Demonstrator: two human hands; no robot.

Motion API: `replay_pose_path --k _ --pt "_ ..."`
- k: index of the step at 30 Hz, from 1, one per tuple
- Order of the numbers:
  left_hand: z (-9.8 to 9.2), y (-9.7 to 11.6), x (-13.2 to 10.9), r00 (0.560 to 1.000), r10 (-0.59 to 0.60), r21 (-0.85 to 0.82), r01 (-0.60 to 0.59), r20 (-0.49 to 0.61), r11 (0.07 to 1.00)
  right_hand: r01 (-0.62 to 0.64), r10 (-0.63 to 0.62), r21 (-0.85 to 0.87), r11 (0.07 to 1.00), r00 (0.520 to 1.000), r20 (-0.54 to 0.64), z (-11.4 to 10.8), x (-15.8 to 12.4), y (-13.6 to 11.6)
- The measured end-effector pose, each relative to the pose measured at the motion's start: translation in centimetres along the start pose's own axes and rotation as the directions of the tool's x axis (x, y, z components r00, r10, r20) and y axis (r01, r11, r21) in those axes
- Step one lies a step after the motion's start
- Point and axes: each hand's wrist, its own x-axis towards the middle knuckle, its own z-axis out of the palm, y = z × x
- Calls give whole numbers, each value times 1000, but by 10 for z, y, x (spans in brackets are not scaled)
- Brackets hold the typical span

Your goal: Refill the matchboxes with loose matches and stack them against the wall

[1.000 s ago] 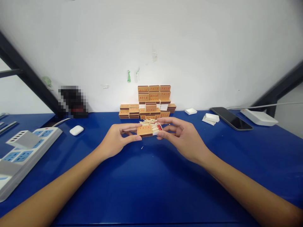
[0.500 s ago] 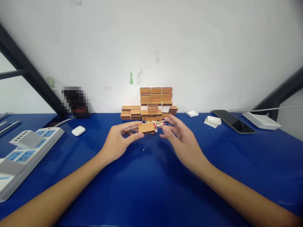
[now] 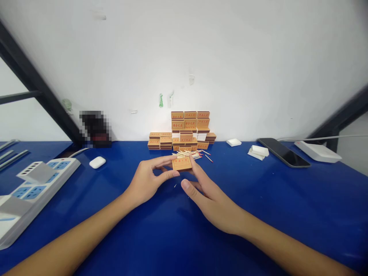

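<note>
My left hand [image 3: 148,179] pinches a small tan matchbox [image 3: 182,163] by its left end, thumb below and fingers above. My right hand [image 3: 207,193] reaches in from the right; its fingers lie stretched against the box's right side and its thumb sticks out below. The box looks closed. Just behind it a loose heap of red-tipped matches [image 3: 192,154] lies on the blue table [image 3: 178,230]. A stack of matchboxes [image 3: 184,132] stands against the white wall behind.
A white power strip [image 3: 31,188] lies at the left, with a white earbud case [image 3: 97,162] near it. At the right are small white trays [image 3: 258,151], another white tray [image 3: 233,142], a dark phone [image 3: 283,152] and a white flat device [image 3: 317,151].
The open box with matches showing is now closed. My right hand let go, then came back to the box's right side. Both hands moved slightly toward me.
</note>
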Motion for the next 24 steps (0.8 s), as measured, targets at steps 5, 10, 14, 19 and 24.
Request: replay_pose_path --k 5,10,14,19,24 --pt "-20 -13 11 998 49 194 -40 -44 980 75 -97 -122 990 978 -186 -8 9 9" --pt "-70 -35 37 975 115 478 -11 -189 878 125 -209 -293 948 938 -277 -27 17 14" --pt "-92 -49 58 980 141 627 -22 -140 779 166 -254 -322 932 933 -255 -32 18 14" --pt "-87 -63 69 987 80 657 33 -142 753 222 -309 -336 915 921 -235 -31 18 12" --pt "-76 -63 71 982 80 677 59 -173 734 228 -324 -365 902 919 -226 -36 19 14"
